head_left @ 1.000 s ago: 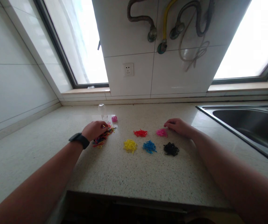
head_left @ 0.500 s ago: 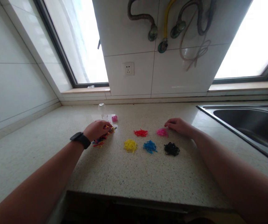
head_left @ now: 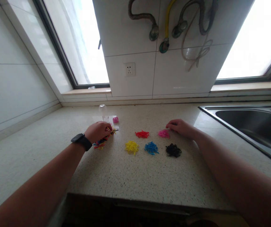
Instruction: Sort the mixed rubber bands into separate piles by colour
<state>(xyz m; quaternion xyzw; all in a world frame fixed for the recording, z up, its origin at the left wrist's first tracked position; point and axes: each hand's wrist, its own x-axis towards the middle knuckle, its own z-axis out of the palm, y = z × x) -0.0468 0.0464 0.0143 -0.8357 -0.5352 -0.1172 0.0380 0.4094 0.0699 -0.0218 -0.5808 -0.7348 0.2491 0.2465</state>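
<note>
My left hand [head_left: 99, 131], with a black watch on its wrist, reaches over a mixed-colour pile of what look like small rubber bands [head_left: 100, 144]. Its fingers are pinched together at the pile's far end; whatever is between the tips is hidden. At the back right edge of the pink bands [head_left: 164, 133] rests my right hand [head_left: 178, 126], its fingers closed and its thumb and forefinger close together. I cannot make out anything in them. Between the hands lie the red bands [head_left: 142, 134], with yellow bands [head_left: 132, 147], blue bands [head_left: 151, 148] and black bands [head_left: 173, 150] nearer me.
Behind my left hand a clear bottle [head_left: 103, 111] stands, apparently upside down, beside a pink cap-like object [head_left: 115, 119]. A steel sink [head_left: 211, 110] is set into the speckled counter [head_left: 126, 176] at the right. The tiled wall carries a socket [head_left: 130, 69] and hoses.
The view has shifted very slightly. Both hands stay in nearly the same places, the left at the mixed pile and the right by the pink bands.
</note>
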